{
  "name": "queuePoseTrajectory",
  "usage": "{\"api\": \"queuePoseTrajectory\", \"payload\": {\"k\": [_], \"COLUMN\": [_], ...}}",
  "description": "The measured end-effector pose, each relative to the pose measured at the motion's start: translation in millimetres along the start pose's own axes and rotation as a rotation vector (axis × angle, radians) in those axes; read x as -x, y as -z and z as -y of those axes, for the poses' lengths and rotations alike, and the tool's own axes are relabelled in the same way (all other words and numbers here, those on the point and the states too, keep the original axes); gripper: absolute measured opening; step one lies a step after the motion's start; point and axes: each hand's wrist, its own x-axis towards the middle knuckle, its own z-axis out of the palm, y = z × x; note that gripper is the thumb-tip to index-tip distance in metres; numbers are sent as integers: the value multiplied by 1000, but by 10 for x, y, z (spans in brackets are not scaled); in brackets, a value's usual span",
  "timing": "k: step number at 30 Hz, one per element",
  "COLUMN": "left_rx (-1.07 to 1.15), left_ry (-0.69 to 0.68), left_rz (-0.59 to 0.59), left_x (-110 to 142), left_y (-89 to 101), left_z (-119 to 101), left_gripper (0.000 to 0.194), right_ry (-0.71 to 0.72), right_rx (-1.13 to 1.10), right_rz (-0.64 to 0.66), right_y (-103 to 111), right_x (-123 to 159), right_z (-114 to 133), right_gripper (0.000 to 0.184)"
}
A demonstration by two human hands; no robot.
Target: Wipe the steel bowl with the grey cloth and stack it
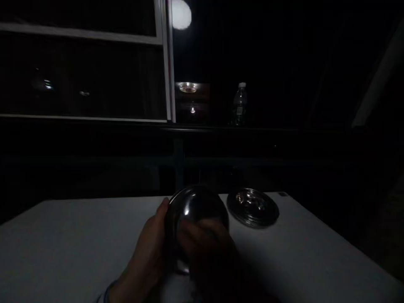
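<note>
The left hand [150, 245], bare and with its palm turned inward, grasps a round, shiny, silver-grey metal dish [198, 205] by its left edge, the thumb side up near the rim. The right hand [210, 246], darker and blurred, lies across the near right part of the dish, its bent fingers against the shiny surface; whether it grips the dish or has something under the fingers, I cannot tell. A striped blue-and-white band or cuff [105, 295] rings the left wrist, below and to the left of the dish.

The dish is in front of the person, tilted, with bright glints on its face; whether its lower edge meets the white, flat-topped table [82, 240] cannot be made out. The table spreads to both sides of the dish. Just to the right of the dish and a little apart from it, a low stack of round, shiny metal dishes [252, 208] rests on the table, several rims layered. Farther right of the dish, at the table's far corner, is a small dark rectangular patch [283, 194].

Well beyond the dish, above and to its right, stands an upright clear plastic bottle with a white cap and pale label [240, 103]. Above and to the left of the dish runs a pale window frame [167, 63]; high above the dish glows a round white light [181, 14].
</note>
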Motion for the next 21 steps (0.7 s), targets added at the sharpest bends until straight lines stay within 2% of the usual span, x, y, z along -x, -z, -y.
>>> {"api": "queuePoseTrajectory", "payload": {"k": [4, 7, 10, 14, 21], "left_rx": [-26, -75, -111, -177, -276], "left_ry": [28, 49, 33, -35, -34], "left_rz": [74, 112, 85, 39, 37], "left_x": [21, 32, 28, 17, 84], "left_y": [3, 5, 18, 36, -23], "left_z": [24, 54, 66, 45, 18], "left_gripper": [38, 42, 43, 44, 47], "right_ry": [-5, 33, 13, -3, -34], "right_rx": [22, 70, 67, -20, 73], "right_rz": [57, -4, -17, 30, -54], "right_y": [55, 91, 85, 84, 142], "right_x": [-88, -138, -136, -112, -164], "right_z": [-133, -216, -125, 28, -301], "right_gripper": [25, 25, 26, 22, 30]}}
